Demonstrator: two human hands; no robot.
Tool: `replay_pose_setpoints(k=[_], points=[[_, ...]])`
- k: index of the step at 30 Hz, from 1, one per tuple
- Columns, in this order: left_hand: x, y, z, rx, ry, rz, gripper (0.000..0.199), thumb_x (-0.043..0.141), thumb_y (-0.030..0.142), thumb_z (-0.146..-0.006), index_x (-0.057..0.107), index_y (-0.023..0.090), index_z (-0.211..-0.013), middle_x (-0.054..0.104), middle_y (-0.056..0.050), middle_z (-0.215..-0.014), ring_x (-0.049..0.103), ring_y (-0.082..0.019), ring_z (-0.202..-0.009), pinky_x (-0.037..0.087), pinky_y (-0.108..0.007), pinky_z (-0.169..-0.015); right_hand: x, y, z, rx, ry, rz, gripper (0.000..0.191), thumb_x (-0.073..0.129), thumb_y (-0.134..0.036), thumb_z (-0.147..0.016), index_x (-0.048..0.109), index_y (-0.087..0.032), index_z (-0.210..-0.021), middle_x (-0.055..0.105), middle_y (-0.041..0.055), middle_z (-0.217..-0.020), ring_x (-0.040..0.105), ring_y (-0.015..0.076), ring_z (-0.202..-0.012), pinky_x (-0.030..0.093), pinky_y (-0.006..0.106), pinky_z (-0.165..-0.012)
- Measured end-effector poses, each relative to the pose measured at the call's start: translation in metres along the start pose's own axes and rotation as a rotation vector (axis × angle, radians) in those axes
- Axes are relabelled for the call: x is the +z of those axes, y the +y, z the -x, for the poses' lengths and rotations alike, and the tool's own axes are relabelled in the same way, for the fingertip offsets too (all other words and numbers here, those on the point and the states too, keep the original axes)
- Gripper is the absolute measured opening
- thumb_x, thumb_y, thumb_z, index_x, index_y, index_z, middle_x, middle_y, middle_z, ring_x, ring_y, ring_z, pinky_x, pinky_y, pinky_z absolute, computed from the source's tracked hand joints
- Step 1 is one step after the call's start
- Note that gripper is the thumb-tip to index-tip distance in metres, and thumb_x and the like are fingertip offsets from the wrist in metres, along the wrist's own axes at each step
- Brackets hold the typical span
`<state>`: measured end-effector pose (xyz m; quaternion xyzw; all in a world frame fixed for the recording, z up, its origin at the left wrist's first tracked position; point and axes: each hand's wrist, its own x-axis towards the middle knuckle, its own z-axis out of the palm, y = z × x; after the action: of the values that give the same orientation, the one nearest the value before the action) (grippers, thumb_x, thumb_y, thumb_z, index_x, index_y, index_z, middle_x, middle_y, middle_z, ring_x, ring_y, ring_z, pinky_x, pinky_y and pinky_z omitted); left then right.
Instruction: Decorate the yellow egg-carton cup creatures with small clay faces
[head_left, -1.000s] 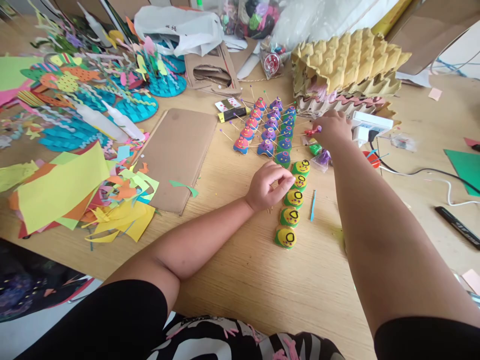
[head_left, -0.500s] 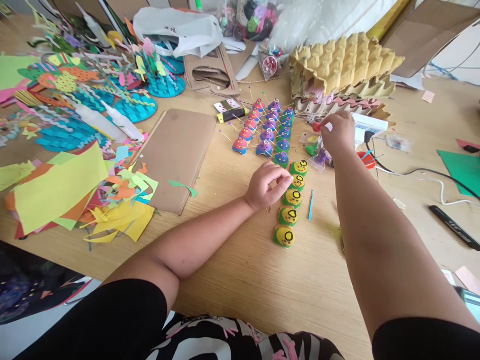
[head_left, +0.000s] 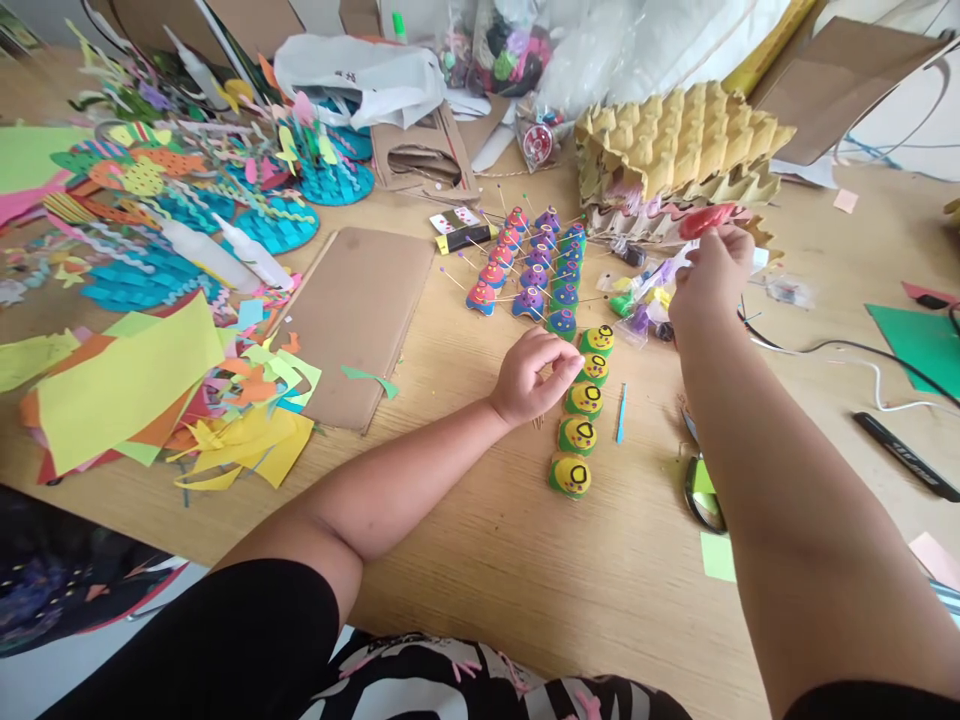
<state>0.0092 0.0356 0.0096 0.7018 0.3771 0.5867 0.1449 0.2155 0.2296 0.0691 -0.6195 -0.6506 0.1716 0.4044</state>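
My left hand (head_left: 532,375) rests on the table with its fingers curled, thumb and forefinger pinched together beside a row of small yellow-and-green domed figures (head_left: 583,401) with smiling faces and black rings on top. Whatever its fingertips hold, if anything, is hidden. Raised over the right side, my right hand (head_left: 714,275) is closed on a soft-looking red lump (head_left: 705,220), which may be modelling clay. Below and left of it lie small bags of coloured clay (head_left: 639,305). Several toothpicks (head_left: 538,421) lie under my left wrist. A blue stick tool (head_left: 621,413) lies right of the yellow row.
Behind stand rows of red figures (head_left: 481,297), purple figures (head_left: 529,302) and blue figures (head_left: 562,321), many with pins. Stacked egg trays (head_left: 675,135) stand at the back. A brown cardboard sheet (head_left: 364,320), paper scraps (head_left: 124,380) and a black marker (head_left: 904,455) lie around.
My right hand has moved right and slightly nearer, and the red lump now shows at its fingers. Scissors by the right forearm have come into view. The left hand stays put.
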Motion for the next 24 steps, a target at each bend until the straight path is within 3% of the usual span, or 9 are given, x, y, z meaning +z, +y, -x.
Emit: replay_pose_setpoints(k=[2,5,9,13,18,21,24], points=[[0.000,0.000,0.000,0.017,0.017,0.004,0.037,0.052,0.044,-0.109,0.063,0.023,-0.081,0.068,-0.001,-0.073,0.057,-0.017,-0.075,0.046,-0.035,-0.077,-0.015,-0.014,0.024,0.209,0.117,-0.522,0.011,0.035,-0.026,-0.102,0.041,-0.027,-0.111,0.065,0.0114,-0.124,0.060,0.0172,-0.093,0.044,0.030,-0.069],[0.001,0.000,0.000,0.014,0.025,-0.024,0.036,0.053,0.046,-0.108,0.064,0.023,-0.083,0.067,-0.001,-0.074,0.058,-0.016,-0.076,0.047,-0.034,-0.077,-0.040,-0.033,0.077,0.310,0.031,-0.959,0.012,0.054,-0.022,-0.093,0.043,-0.028,-0.092,0.066,0.0014,-0.106,0.061,0.0130,-0.084,0.050,0.026,-0.071],[0.002,0.002,0.001,0.014,0.009,-0.069,0.035,0.053,0.048,-0.108,0.066,0.022,-0.088,0.071,-0.002,-0.078,0.061,-0.017,-0.078,0.048,-0.036,-0.081,-0.060,-0.047,0.151,0.398,-0.096,-1.155,0.016,0.070,-0.026,-0.086,0.054,-0.028,-0.084,0.068,-0.0014,-0.098,0.063,0.0134,-0.079,0.060,0.027,-0.067],[0.002,0.007,0.003,0.033,-0.007,-0.081,0.032,0.054,0.048,-0.107,0.068,0.023,-0.093,0.074,-0.004,-0.083,0.064,-0.019,-0.084,0.049,-0.038,-0.085,-0.053,-0.054,0.200,0.435,-0.193,-1.312,0.022,0.081,-0.022,-0.082,0.061,-0.028,-0.084,0.067,-0.0053,-0.086,0.061,0.0079,-0.070,0.061,0.018,-0.064],[0.002,0.009,0.003,0.105,-0.089,-0.040,0.034,0.051,0.047,-0.108,0.070,0.022,-0.094,0.076,-0.005,-0.088,0.065,-0.021,-0.090,0.050,-0.040,-0.087,-0.031,-0.043,0.220,0.410,-0.165,-1.386,0.027,0.089,-0.028,-0.079,0.063,-0.027,-0.085,0.069,-0.0068,-0.087,0.062,0.0044,-0.069,0.060,0.013,-0.067],[0.003,0.009,0.003,0.111,-0.120,0.002,0.038,0.049,0.047,-0.109,0.071,0.022,-0.090,0.075,-0.005,-0.087,0.064,-0.021,-0.088,0.050,-0.040,-0.085,-0.025,-0.036,0.225,0.347,-0.190,-1.370,0.034,0.095,-0.037,-0.074,0.065,-0.028,-0.087,0.072,-0.0063,-0.089,0.063,0.0063,-0.072,0.060,0.017,-0.070],[0.005,0.009,0.003,0.028,-0.149,0.059,0.044,0.048,0.049,-0.109,0.068,0.022,-0.082,0.073,-0.005,-0.084,0.063,-0.020,-0.087,0.051,-0.039,-0.083,-0.024,-0.034,0.228,0.232,-0.218,-1.254,0.031,0.092,-0.044,-0.078,0.067,-0.029,-0.089,0.077,-0.0031,-0.100,0.064,0.0102,-0.075,0.058,0.024,-0.069]])
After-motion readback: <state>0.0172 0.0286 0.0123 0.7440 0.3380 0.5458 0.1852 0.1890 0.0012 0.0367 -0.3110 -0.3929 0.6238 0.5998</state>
